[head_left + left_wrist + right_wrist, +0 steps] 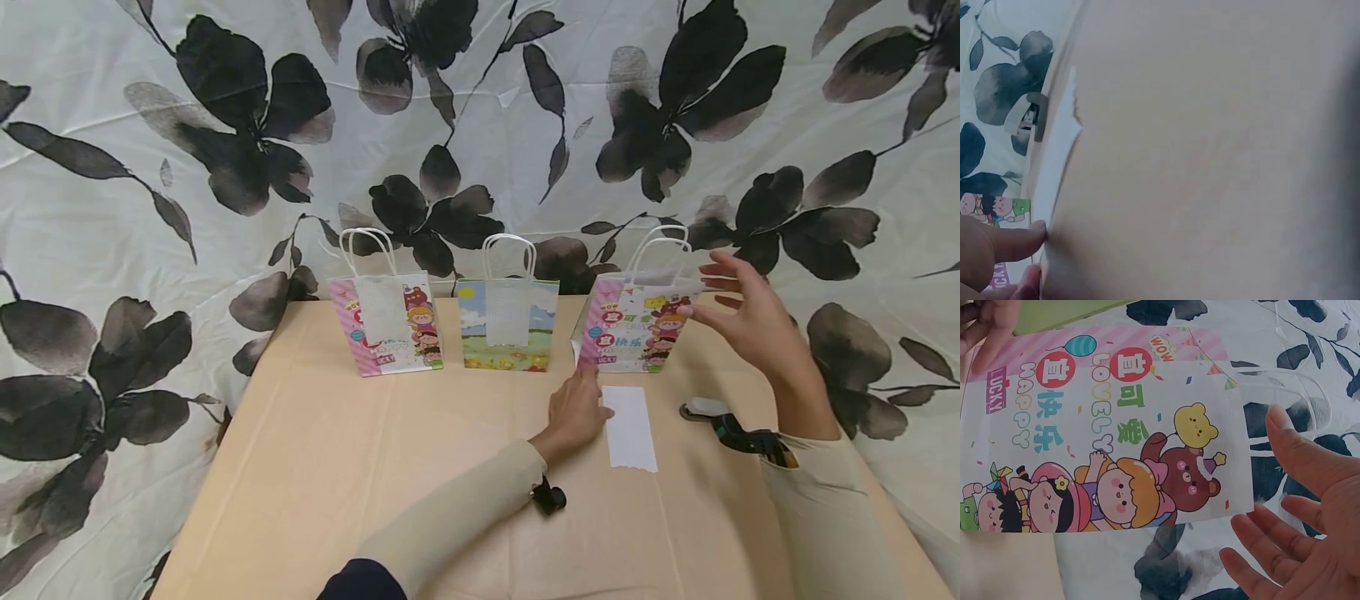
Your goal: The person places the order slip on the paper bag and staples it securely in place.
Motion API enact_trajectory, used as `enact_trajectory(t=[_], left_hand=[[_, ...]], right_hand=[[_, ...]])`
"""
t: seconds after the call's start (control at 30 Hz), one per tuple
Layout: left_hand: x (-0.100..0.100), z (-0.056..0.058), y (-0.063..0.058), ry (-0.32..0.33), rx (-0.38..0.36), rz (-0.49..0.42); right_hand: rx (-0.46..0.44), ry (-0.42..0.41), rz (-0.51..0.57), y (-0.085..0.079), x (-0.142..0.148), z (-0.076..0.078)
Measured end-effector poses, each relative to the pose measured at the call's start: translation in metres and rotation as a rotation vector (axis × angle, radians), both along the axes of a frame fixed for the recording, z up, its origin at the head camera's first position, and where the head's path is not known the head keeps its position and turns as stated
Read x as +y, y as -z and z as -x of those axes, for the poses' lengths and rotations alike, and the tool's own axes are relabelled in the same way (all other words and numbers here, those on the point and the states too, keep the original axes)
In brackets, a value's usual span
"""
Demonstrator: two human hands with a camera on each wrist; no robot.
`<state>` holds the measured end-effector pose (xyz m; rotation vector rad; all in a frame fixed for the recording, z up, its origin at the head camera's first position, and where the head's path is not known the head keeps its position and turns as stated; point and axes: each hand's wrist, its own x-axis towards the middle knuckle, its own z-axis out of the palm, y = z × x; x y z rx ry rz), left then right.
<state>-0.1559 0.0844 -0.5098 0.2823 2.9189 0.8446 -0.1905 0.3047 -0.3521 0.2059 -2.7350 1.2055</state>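
Note:
A pink and white paper gift bag (637,329) with cartoon children and a bear stands at the right of the table, its white handles up. My right hand (750,317) is beside its upper right edge, thumb and fingers spread. In the right wrist view, the same right hand (1310,519) has nothing between its fingers. My left hand (576,417) touches the bag's lower left corner with its fingertips. Its thumb lies at the left edge of a white paper strip (630,429), which rests in front of the bag and has a torn near end.
Another pink gift bag (386,325) and a meadow-patterned gift bag (510,325) stand to the left, each with a white strip on its front. A stapler (705,408) lies near my right wrist. A floral cloth (480,125) hangs behind the table (375,467).

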Motion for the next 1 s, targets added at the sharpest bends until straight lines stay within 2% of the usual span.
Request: enact_trajectory(t=[0.2,0.37,0.5,0.7,1.0], left_hand=[[-0.003,0.004,-0.006,0.055,-0.049,0.023],[-0.005,0.009,-0.011,0.054,-0.085,0.037],[-0.005,0.012,-0.009,0.050,-0.087,0.036],[-0.004,0.012,-0.007,0.084,-0.082,0.049],[-0.004,0.012,-0.005,0.041,-0.068,0.031]], right_hand=[[0.018,-0.028,-0.002,0.000,-0.001,0.002],[0.015,-0.033,0.003,0.000,-0.002,0.004],[0.012,-0.031,0.004,0.000,-0.002,0.006],[-0.011,-0.016,0.008,0.000,-0.004,0.006],[-0.010,-0.019,0.011,0.000,-0.003,0.003]])
